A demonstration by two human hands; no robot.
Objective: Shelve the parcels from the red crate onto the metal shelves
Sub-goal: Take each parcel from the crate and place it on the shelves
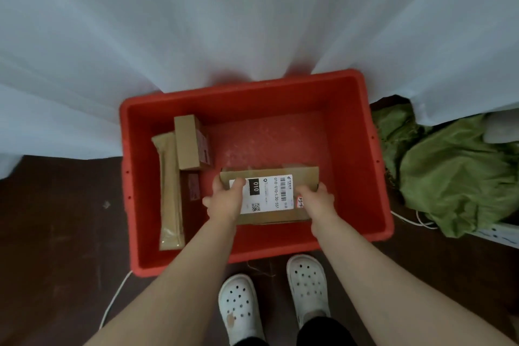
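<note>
Your left hand (224,199) and right hand (317,199) grip the flat cardboard parcel (269,196) at its 2 short ends; it looks stiff and light, so hold there.

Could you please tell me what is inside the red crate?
A labelled cardboard parcel gripped by left hand and right hand, a small box, a long brown parcel, a dark labelled packet. Anything under them is hidden.

Crate (280,135) bare far/R; long parcel (168,191) + small box (187,143) along L wall; curtain (224,22) over far rim
</note>
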